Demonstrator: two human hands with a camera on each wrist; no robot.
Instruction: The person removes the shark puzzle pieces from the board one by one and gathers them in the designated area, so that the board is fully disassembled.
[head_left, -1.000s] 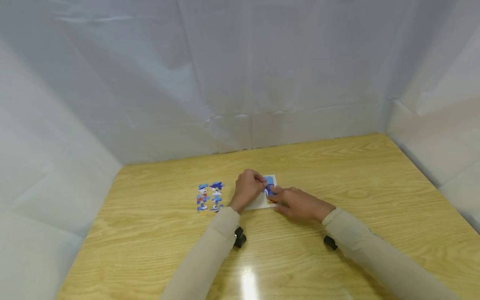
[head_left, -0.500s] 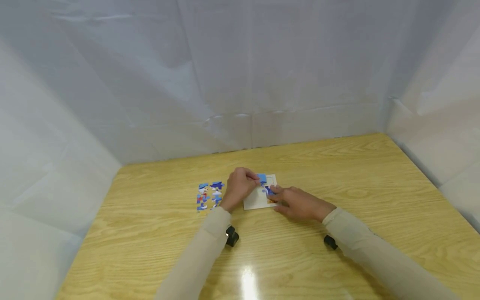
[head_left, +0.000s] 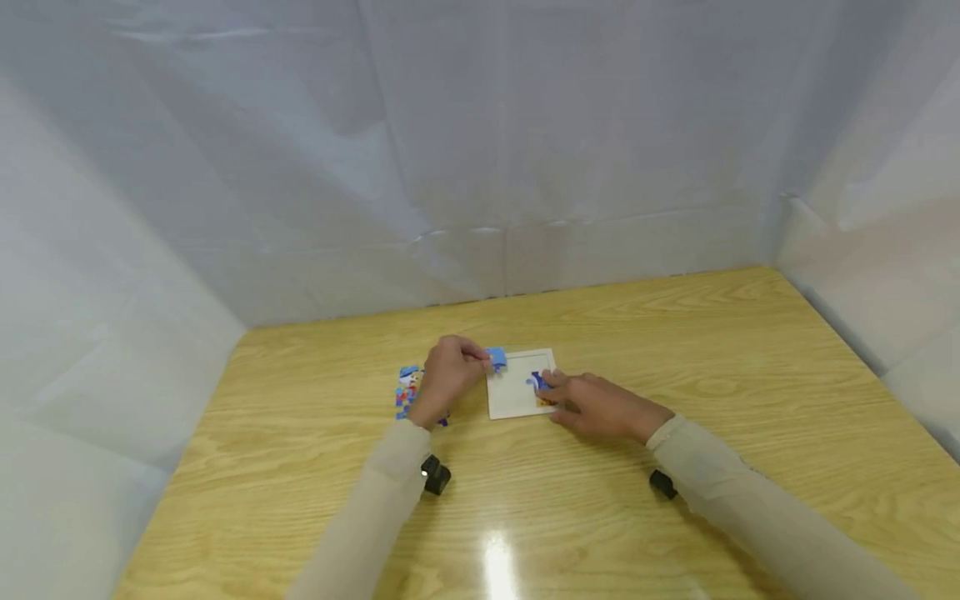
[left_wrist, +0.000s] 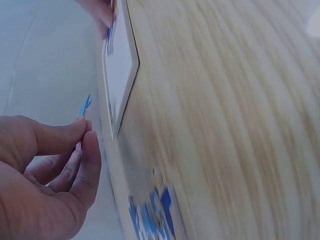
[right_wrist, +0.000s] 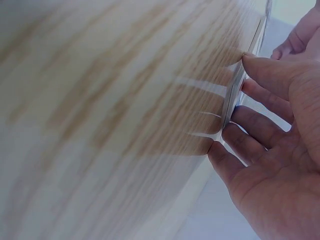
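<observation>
1. In the head view, our left hand [head_left: 448, 375] pinches a light-blue puzzle piece [head_left: 497, 359] between thumb and fingertips, holding it just above the table at the left far corner of the white puzzle tray [head_left: 512, 396].
2. Also in the head view, our right hand [head_left: 600, 406] rests at the tray's right edge, fingers stretched out flat and touching the few puzzle pieces seated in the tray [head_left: 539, 383]; it grips nothing.
3. A cluster of loose puzzle pieces [head_left: 407, 392] lies on the wooden table [head_left: 712, 392] just left of our left hand, partly hidden by it. White sheeting [head_left: 480, 150] walls in the table on three sides.
4. In the left wrist view, our left hand [left_wrist: 47, 175] has thumb and forefinger pressed together on the blue piece [left_wrist: 84, 106], of which only a thin edge shows above the fingertips. The tray [left_wrist: 120, 70] sits close beyond, with the right hand's fingertip on its far end, and loose pieces [left_wrist: 150, 215] lie near the bottom of the frame.
5. In the right wrist view, our right hand [right_wrist: 277, 135] lies open with its fingers spread along the tray's edge [right_wrist: 235, 95], thumb tip and fingertips touching it. The view is blurred, so we cannot tell more about the pieces here.
</observation>
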